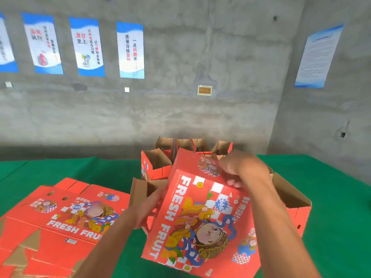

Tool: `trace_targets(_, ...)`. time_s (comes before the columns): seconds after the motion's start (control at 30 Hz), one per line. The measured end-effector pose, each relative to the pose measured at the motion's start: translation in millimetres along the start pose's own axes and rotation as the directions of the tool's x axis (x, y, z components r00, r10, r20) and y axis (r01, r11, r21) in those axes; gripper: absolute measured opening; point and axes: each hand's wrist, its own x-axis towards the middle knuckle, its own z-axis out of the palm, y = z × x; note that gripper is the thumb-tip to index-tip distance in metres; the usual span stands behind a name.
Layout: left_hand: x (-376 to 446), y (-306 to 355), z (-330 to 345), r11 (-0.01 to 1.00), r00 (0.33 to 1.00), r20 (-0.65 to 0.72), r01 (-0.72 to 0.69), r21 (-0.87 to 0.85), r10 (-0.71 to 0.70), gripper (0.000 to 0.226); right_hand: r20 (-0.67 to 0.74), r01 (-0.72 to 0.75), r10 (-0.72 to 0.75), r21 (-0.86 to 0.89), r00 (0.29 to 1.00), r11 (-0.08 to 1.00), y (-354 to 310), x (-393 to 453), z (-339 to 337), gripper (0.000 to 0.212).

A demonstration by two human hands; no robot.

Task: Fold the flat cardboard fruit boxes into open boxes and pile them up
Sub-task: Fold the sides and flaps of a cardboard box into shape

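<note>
A person's two bare forearms reach forward over a table covered in green cloth (60, 169). Between the hands is a red cardboard fruit box (200, 217), printed with "FRESH FRUIT" and a cartoon figure, held tilted above the table with its printed panel facing the camera. The left hand (152, 205) presses against the box's left side with fingers mostly straight, partly tucked behind the panel's edge. The right hand (241, 167) curls over the box's far upper corner, fingers bent around the edge and gripping it. To the left, a stack of flat unfolded boxes (64, 217) lies on the cloth, same red print facing up. Behind the held box stand several folded open boxes (158, 163), brown insides showing, grouped near the table's far edge. Another open box (291, 201) sits to the right, partly hidden by the right arm. On the grey concrete wall (200, 57) hang blue-and-white posters (130, 50).
</note>
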Motion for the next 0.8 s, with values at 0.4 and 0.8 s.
trace_targets(0.4, 2.4, 42.2, 11.0, 0.875, 0.965, 0.032, -0.222, -0.430, 0.261, 0.082, -0.429, 0.355, -0.431, -0.250, 0.794, 0.901, 19.1, -25.7, 81.6, 0.046)
trace_targets(0.8, 91.2, 37.4, 57.3, 0.826, 0.971, -0.105, -0.240, -0.510, 0.217, 0.037, -0.393, 0.260, -0.500, -0.522, 0.772, 0.812, 61.5, 129.2, 174.3, 0.062)
